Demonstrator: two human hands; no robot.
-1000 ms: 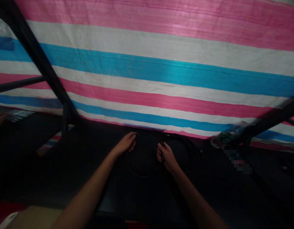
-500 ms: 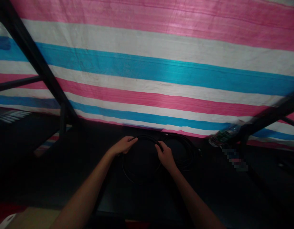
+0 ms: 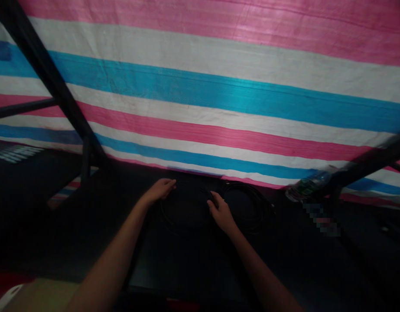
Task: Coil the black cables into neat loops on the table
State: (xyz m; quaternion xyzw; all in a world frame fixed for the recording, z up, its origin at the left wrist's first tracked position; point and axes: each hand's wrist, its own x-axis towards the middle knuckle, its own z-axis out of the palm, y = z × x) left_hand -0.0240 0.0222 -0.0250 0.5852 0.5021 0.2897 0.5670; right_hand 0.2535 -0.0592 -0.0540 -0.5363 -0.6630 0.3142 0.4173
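Observation:
A coil of black cable [image 3: 173, 225] lies on a dark table [image 3: 121, 242]. My left hand [image 3: 159, 190] grips the coil's upper left edge, fingers curled round it. My right hand [image 3: 219, 212] grips the coil's right edge. A second black cable coil [image 3: 252, 203] lies just right of my right hand, touching or overlapping the first; the dim light hides where they meet.
A pink, white and blue striped tarp [image 3: 219, 86] hangs behind the table. Black metal frame bars [image 3: 56, 95] slant at left and right. A plastic bottle [image 3: 305, 186] lies at the right by the tarp. A tan box corner [image 3: 40, 294] shows bottom left.
Both hands have shifted left with the cable coil, and the coil has slid a little left across the table. Another person's hand at the far left edge is gone from view.

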